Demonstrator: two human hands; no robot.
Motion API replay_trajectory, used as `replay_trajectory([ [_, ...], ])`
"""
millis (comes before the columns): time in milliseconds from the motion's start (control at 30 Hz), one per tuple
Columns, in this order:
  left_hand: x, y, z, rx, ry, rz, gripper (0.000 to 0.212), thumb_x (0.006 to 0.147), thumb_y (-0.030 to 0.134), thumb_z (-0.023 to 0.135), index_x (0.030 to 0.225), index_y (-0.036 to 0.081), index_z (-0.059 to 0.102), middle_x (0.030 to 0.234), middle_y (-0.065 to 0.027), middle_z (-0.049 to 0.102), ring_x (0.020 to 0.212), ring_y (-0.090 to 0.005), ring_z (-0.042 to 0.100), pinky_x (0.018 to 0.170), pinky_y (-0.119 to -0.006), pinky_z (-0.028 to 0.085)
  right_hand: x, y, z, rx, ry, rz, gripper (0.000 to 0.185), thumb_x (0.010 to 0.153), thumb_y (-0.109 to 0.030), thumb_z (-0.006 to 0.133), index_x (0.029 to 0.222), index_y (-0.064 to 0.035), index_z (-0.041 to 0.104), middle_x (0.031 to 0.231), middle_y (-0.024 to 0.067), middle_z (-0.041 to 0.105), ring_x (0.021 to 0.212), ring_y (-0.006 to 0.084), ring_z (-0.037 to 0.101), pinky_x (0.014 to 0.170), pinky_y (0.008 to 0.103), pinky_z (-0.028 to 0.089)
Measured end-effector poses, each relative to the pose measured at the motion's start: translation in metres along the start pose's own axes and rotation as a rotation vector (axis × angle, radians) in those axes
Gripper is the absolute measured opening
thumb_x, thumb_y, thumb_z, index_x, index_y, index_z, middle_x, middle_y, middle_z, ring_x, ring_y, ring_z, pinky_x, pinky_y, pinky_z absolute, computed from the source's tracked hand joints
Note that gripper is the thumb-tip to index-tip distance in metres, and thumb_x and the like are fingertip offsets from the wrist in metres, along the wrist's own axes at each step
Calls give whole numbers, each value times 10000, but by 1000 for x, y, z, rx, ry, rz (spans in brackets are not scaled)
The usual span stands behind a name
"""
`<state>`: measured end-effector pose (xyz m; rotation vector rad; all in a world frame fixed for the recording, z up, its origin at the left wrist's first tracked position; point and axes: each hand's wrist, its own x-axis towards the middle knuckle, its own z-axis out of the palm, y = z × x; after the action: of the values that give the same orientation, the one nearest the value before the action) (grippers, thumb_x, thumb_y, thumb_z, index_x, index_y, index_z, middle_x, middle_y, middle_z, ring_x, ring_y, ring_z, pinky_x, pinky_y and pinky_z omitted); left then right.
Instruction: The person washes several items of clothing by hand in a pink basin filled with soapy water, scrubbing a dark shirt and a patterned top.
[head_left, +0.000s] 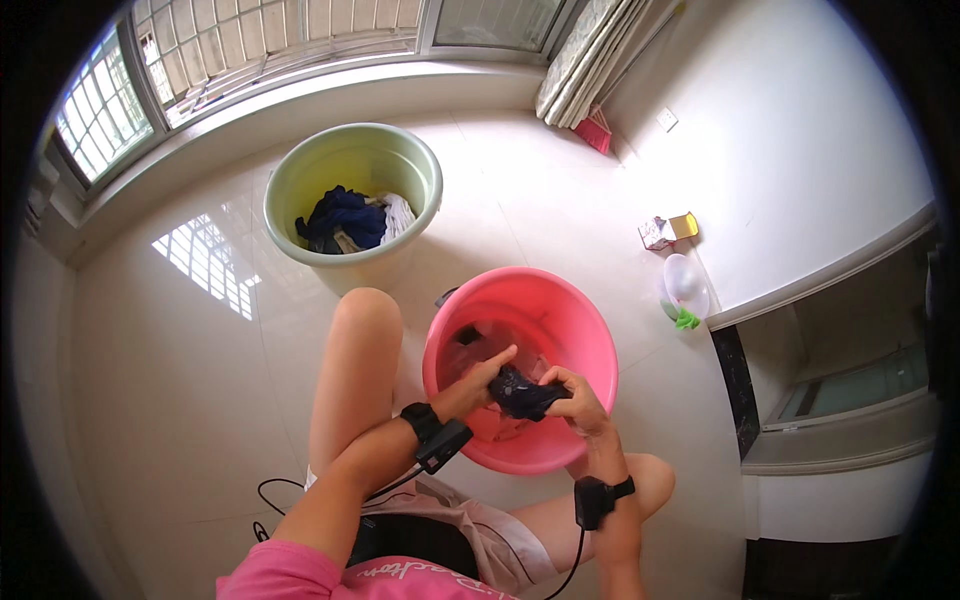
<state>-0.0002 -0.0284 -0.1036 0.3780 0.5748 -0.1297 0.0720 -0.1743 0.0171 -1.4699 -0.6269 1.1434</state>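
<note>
A dark wet cloth (521, 394), bunched and with pale suds on it, is stretched between my two hands above a pink plastic bucket (592, 337). My left hand (478, 382) grips its left end, thumb pointing up. On the other end, my right hand (577, 401) has its fingers closed around the fabric. Water (487, 349) and some pinkish fabric lie in the bucket beneath, partly hidden by my hands. A small dark patch shows at the bucket's far left inside; I cannot tell what it is.
Beyond my left knee stands a pale green bucket (279, 225) holding dark blue and white clothes (352, 217). Along the right wall are a small open box (658, 234), a whitish plastic basin (684, 281) with a green cloth (686, 319), and a red broom (595, 135). Cables run from my wrist devices.
</note>
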Motion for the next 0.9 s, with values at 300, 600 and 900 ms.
replay_trajectory([
  [300, -39, 14, 32, 95, -304, -269, 424, 794, 317, 565, 1074, 12, 473, 990, -115, 554, 895, -197, 554, 796, -387, 464, 30, 50, -30, 359, 363, -51, 229, 801, -59, 441, 1020, -23, 495, 915, 79, 559, 823, 156, 559, 726, 254, 465],
  [600, -51, 12, 44, 5, -374, -303, 420, 738, 173, 634, 1080, 18, 446, 972, -122, 542, 912, -244, 541, 748, -383, 479, 40, 38, 4, 702, 278, -4, 280, 839, -293, 486, 952, -39, 515, 842, 84, 571, 748, 162, 569, 682, 287, 475],
  [900, 9, -26, -5, 1078, -64, 322, 668, 628, 231, 714, 1082, -91, 344, 876, -165, 567, 796, -287, 578, 632, -341, 470, 73, 75, -8, -283, 578, 91, 299, 760, -271, 537, 787, 26, 560, 736, 127, 582, 648, 230, 554, 615, 332, 439],
])
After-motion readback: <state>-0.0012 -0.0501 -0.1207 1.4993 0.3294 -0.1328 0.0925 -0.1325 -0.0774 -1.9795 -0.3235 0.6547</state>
